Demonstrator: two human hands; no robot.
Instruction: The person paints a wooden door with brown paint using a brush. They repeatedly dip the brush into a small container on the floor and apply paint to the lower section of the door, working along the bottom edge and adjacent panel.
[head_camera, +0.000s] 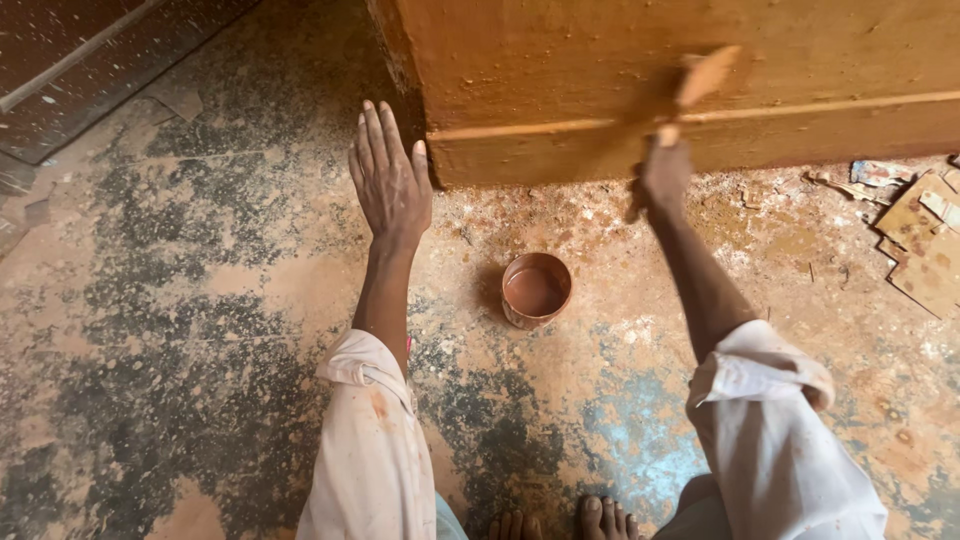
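Observation:
My right hand (664, 176) is closed around the handle of a paintbrush (703, 78), whose blurred bristle end lies against the orange-brown wall (560, 60) above a raised ledge. My left hand (390, 182) is flat and open, fingers together, resting on the floor beside the wall's corner. A small round tin (536, 289) of reddish-brown paint stands on the floor between my arms. Both sleeves are rolled white cloth with paint smears.
The concrete floor (180, 330) is blotched grey and orange. Broken tile and cardboard scraps (920, 235) lie at the right by the wall base. A dark door panel (70, 60) is at the upper left. My bare toes (605, 520) show at the bottom.

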